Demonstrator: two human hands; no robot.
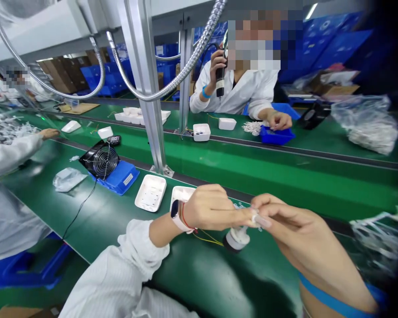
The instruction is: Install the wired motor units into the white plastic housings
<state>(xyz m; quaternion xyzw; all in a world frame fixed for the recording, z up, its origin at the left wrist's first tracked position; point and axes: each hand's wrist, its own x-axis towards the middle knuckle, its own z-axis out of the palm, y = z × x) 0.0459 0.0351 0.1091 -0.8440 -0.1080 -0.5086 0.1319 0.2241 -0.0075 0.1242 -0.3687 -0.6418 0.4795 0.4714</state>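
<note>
My left hand (212,210), with a dark watch on a pink band, reaches across to the fingertips of my right hand (293,225). Between them is a small white part (256,219), pinched by the right thumb and fingers. The left fingertips press closed at its other side, and the fingers hide most of it. Just below the hands stands a round white device with a dark base (238,239), with yellow and red wires running from its left. A white tray (151,193) lies to the left; another white tray (181,194) is partly covered by my left hand.
A metal post (146,88) rises from the bench's far edge. Left are a black fan (105,161), a blue bin (122,176) and a plastic bag (68,179). White strips (381,236) lie right. Across the green conveyor (285,176), a co-worker holds a power screwdriver (220,77).
</note>
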